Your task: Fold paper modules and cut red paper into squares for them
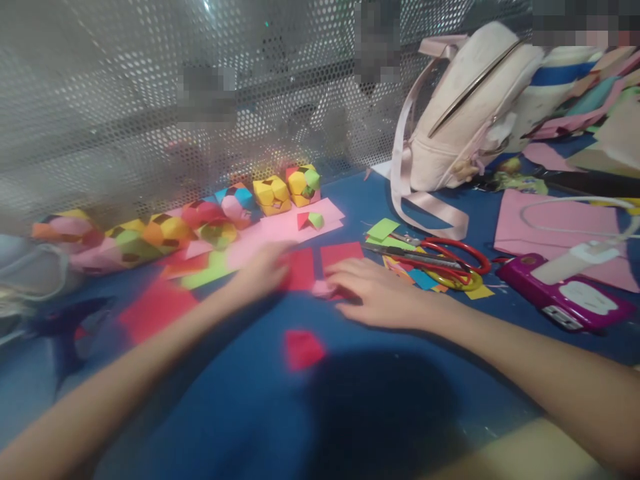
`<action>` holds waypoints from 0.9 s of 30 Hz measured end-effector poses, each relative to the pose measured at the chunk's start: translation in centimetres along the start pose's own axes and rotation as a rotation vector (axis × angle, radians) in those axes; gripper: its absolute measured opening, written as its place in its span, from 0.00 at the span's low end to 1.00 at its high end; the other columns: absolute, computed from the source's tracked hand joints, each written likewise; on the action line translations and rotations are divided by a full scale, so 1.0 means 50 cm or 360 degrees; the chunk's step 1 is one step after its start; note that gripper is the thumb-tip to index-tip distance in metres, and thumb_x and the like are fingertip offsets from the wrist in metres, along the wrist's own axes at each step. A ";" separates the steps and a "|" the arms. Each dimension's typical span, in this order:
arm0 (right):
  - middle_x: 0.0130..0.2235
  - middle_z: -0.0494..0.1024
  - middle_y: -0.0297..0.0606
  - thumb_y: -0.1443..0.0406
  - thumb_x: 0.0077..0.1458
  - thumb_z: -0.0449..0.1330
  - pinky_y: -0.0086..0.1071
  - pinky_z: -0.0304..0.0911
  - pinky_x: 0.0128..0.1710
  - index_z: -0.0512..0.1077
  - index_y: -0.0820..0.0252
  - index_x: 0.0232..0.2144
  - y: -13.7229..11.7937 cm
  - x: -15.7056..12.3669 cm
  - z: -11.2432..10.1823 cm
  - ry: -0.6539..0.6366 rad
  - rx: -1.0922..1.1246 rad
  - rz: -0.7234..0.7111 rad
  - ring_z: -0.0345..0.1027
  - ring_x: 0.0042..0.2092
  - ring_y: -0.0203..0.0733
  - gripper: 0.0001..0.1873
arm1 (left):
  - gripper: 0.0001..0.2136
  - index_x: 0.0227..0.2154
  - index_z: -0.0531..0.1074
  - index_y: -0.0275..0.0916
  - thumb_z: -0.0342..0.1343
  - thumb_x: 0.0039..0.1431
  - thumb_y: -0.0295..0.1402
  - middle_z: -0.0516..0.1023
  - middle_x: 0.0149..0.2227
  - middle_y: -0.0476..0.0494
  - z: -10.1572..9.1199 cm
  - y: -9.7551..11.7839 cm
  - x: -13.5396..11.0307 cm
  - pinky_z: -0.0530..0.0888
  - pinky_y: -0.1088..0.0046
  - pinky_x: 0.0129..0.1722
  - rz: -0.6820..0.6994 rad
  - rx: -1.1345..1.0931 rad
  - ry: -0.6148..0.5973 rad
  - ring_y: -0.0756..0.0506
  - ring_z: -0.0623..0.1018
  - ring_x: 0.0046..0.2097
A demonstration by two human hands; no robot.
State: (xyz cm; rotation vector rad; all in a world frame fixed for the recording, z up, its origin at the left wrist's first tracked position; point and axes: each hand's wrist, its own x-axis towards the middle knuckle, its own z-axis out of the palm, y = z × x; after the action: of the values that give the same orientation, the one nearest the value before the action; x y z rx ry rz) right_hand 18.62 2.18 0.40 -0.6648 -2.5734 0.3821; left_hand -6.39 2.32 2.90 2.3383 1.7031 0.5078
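My left hand (267, 270), blurred by motion, reaches the left edge of a red paper square (301, 268); its fingers are too smeared to make out. My right hand (373, 291) lies over the lower part of a second red paper square (343, 253), palm down, with thumb and fingers apart. At its fingertips is a small pink folded paper piece (323, 289), which I cannot tell to be gripped or only touched. Closer to me lies a red folded paper piece (303, 350). Beyond the hands, a red and green folded piece (311, 220) rests on pink paper (327, 217).
Several folded paper cubes (271, 194) line the perforated metal screen (280, 120). Scissors (450, 260) lie over paper scraps to the right, near a purple power strip (565, 293) and a pale backpack (465, 113). A dark blue glue gun (67, 330) stands at left.
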 end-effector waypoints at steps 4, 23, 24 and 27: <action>0.45 0.78 0.46 0.70 0.61 0.52 0.42 0.65 0.48 0.76 0.63 0.38 0.017 0.005 0.021 0.0223 -0.0021 -0.0196 0.70 0.46 0.44 0.12 | 0.21 0.49 0.72 0.38 0.48 0.52 0.27 0.77 0.49 0.38 0.021 -0.010 0.019 0.69 0.62 0.53 0.0080 -0.0044 -0.0081 0.40 0.75 0.49; 0.44 0.78 0.48 0.65 0.59 0.55 0.45 0.66 0.47 0.72 0.64 0.42 0.019 0.022 -0.003 0.0709 0.0066 0.0183 0.71 0.46 0.48 0.11 | 0.14 0.41 0.76 0.39 0.48 0.56 0.32 0.77 0.39 0.42 -0.040 0.034 -0.008 0.71 0.65 0.44 0.0039 -0.0053 0.0116 0.43 0.75 0.41; 0.44 0.77 0.48 0.64 0.58 0.56 0.45 0.66 0.46 0.71 0.65 0.44 0.008 0.022 -0.004 0.0712 0.0160 0.0214 0.71 0.46 0.48 0.13 | 0.14 0.41 0.76 0.40 0.48 0.58 0.33 0.77 0.39 0.42 -0.045 0.052 -0.013 0.71 0.66 0.44 0.0105 -0.0078 0.0190 0.43 0.75 0.40; 0.44 0.77 0.48 0.63 0.55 0.60 0.44 0.68 0.45 0.69 0.65 0.48 -0.019 0.021 -0.008 0.0737 0.0376 0.0314 0.71 0.45 0.48 0.19 | 0.12 0.39 0.76 0.38 0.47 0.59 0.29 0.77 0.36 0.44 -0.051 0.111 -0.029 0.71 0.71 0.40 0.0348 -0.0225 0.0213 0.47 0.74 0.37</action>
State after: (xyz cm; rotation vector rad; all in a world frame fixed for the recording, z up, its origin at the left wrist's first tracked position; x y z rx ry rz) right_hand 17.62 1.96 1.50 -0.8125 -1.9976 0.5181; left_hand -2.93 -0.90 7.02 2.4472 1.4168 0.8126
